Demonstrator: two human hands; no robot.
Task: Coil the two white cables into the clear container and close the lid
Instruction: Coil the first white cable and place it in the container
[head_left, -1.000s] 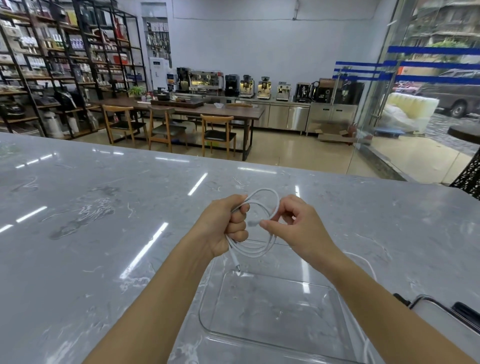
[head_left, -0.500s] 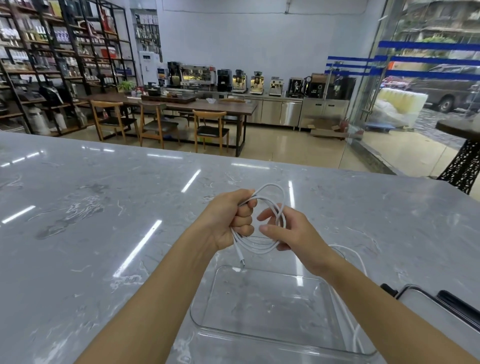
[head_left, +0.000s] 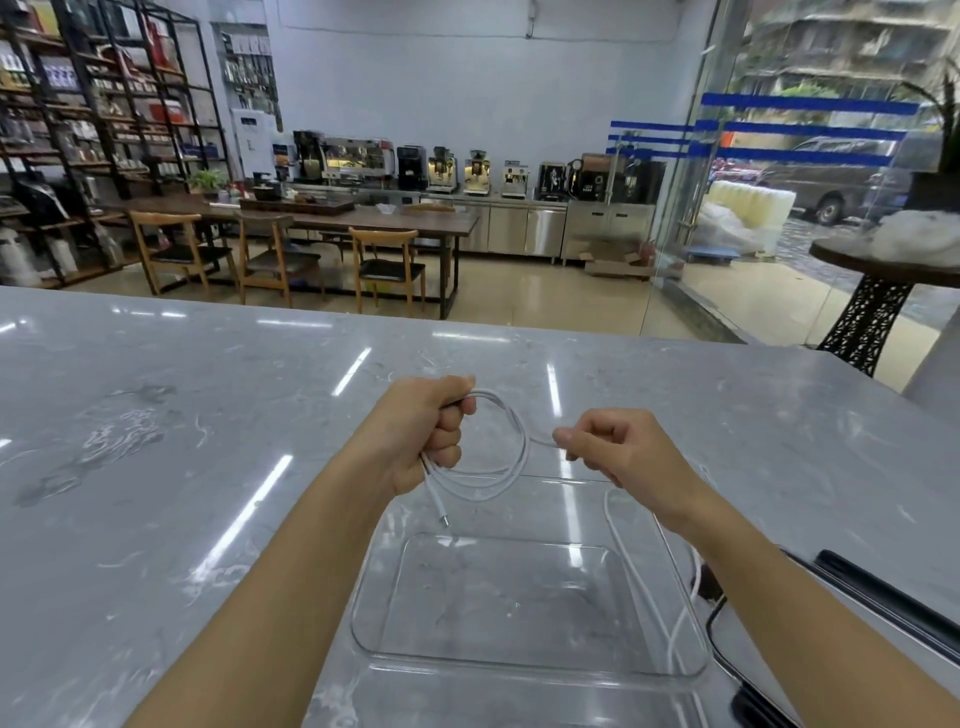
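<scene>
My left hand (head_left: 426, 431) is closed around several loops of a white cable (head_left: 511, 462), held just above the far edge of the clear container (head_left: 530, 667). One plug end dangles below that fist. My right hand (head_left: 618, 449) pinches the same cable a little to the right of the coil. From there the loose cable runs down along the container's right side, where a second white strand (head_left: 675, 629) also shows. The container stands open and holds nothing. Its lid (head_left: 852, 623), clear with black clips, lies to the right, partly behind my right forearm.
A grey marble counter (head_left: 182, 441) carries everything and stretches far to the left and ahead. Beyond its far edge stand wooden chairs, a long table, shelves and coffee machines. A glass wall is at the right.
My right hand left the coil and slid to the right along the cable, drawing out a straight length. The left hand kept its hold on the loops.
</scene>
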